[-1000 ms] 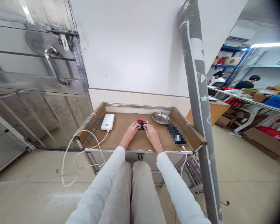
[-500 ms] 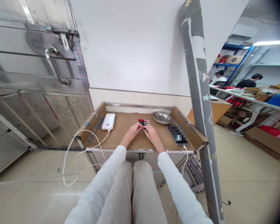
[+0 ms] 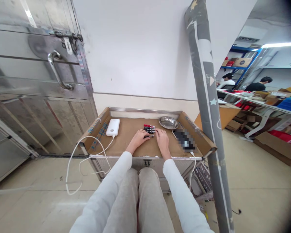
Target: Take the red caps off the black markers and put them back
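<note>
Several pens lie side by side on a cardboard-lined tabletop (image 3: 128, 149), a red pen (image 3: 149, 125) farthest back and black pens (image 3: 149, 130) in front of it. My left hand (image 3: 137, 140) is at their left ends, its thumb and fingers closed around the nearest black pen (image 3: 151, 136), whose right end sticks out. On the other side rests my right hand (image 3: 162, 141), fingers stretched forward and their tips by the pens' right ends; nothing shows in its grasp. Exact fingertip contact is too small to make out.
A white power bank (image 3: 113, 127) with a white cable (image 3: 72, 161) lies left. At the right are a round metal dish (image 3: 168, 122) and a phone (image 3: 184, 139) on a cable. Raised cardboard edges flank the top; a tall grey wrapped roll (image 3: 205, 81) leans beside it. People sit farther right.
My hands, close together over the pens before, have moved apart, the right one going right. More of the pens now shows between them, including the nearest black pen.
</note>
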Motion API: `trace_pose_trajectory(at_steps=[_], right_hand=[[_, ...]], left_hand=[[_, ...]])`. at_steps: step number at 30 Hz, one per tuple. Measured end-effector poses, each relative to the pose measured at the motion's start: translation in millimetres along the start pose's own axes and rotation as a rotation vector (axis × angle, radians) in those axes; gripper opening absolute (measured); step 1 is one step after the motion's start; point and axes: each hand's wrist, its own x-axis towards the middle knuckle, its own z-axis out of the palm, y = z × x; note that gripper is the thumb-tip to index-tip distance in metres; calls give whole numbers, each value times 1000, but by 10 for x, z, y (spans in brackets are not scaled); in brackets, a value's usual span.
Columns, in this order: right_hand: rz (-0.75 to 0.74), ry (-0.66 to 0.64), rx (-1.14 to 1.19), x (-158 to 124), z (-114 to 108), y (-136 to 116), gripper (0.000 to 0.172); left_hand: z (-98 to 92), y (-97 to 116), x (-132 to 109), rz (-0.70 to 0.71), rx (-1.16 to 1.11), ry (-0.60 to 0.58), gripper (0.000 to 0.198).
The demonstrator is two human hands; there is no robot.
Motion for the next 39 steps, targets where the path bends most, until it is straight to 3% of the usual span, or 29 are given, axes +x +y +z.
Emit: trace_pose_trajectory(at_steps=[10,15,17,21,27,30,32,35,39], right_hand=[[35,-28,-24,-5,-33,-31,32],[-71,-78,102,-9,-30,-56,32],[-130,-131,183,-8,-34,-83,41],[-160,-176,224,-1,-31,-126,59],[-130,-115,91,-3,13,-75,39],[-102,-118,-13,-13,20,-49,32],[-87,-131,-69,-20,27,-42,30],[-78,-150,-118,-24,47,-35,27],[-82,-184,-141,-16,79,-21,24]], left_hand=[[-43,74,-17,-73,29,182,16],[-37,71,-20,-31,-37,190,17],[-46,72,-20,-41,-51,199,17],[-69,68,-21,-154,102,278,16],[-14,-12,-68,-443,287,450,17],[44,-65,-79,-496,271,510,26],[60,-75,-71,-500,265,485,29],[43,-44,-48,-448,251,351,24],[15,-1,-27,-203,117,157,15]])
